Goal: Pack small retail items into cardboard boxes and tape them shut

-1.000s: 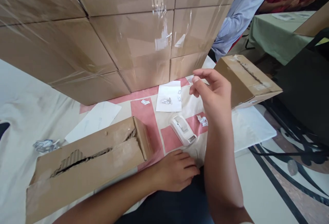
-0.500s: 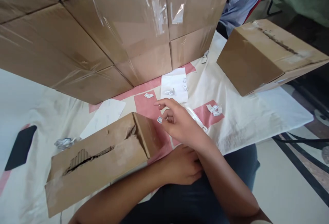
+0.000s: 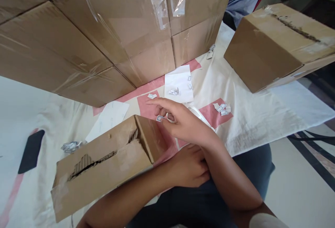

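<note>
My right hand is held over the cloth, index finger stretched forward, thumb and other fingers pinching a small paper label. Below it my left hand rests on my lap beneath the right wrist, its fingers curled and partly hidden; whatever it might hold does not show. Just past the index fingertip lies another small label on a pink patch. A white sheet with several labels on it lies beyond my right hand. More labels form a small pile to the right.
A tall stack of taped cardboard boxes stands at the back. One torn-slotted box sits at the left front, another box at the right. A paper sheet, crumpled scraps and a black phone-like object lie at left.
My right index finger has stretched out further, and the label at the thumb has shifted slightly left. The camera view has shifted a little. My left hand stays on my lap.
</note>
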### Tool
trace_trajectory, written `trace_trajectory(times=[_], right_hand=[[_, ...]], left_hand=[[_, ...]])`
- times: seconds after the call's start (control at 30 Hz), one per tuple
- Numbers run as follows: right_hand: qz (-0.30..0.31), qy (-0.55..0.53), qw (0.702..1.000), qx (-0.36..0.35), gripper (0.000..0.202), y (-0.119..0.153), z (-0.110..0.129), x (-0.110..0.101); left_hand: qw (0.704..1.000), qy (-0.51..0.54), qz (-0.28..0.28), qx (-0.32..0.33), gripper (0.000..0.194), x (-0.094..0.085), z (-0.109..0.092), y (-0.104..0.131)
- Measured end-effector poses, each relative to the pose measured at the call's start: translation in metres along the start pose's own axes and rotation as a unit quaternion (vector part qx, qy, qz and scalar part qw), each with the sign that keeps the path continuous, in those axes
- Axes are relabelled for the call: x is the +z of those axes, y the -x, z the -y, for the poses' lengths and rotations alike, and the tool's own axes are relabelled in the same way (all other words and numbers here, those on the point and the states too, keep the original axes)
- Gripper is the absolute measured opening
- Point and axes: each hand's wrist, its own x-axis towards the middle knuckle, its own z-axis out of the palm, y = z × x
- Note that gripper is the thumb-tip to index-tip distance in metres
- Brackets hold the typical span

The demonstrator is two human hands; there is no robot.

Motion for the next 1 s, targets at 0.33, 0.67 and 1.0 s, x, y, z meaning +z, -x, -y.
trace_trajectory(times=[0.33,0.67,1.0], right_hand=[[0.050,0.005,0.998,-0.031,0.069,-0.002,-0.002,0.003],[0.072,0.031,0.996,-0.047,0.074,0.003,0.003,0.011],[0.138,-0.092,0.986,0.034,0.067,0.003,-0.007,0.005]], left_hand=[[1.000,-0.022,0.002,0.011,0.028,-0.002,-0.001,-0.001],[0.999,-0.027,0.021,0.038,0.032,-0.001,0.000,0.005],[0.999,-0.035,0.014,0.038,0.031,0.003,0.004,0.004]])
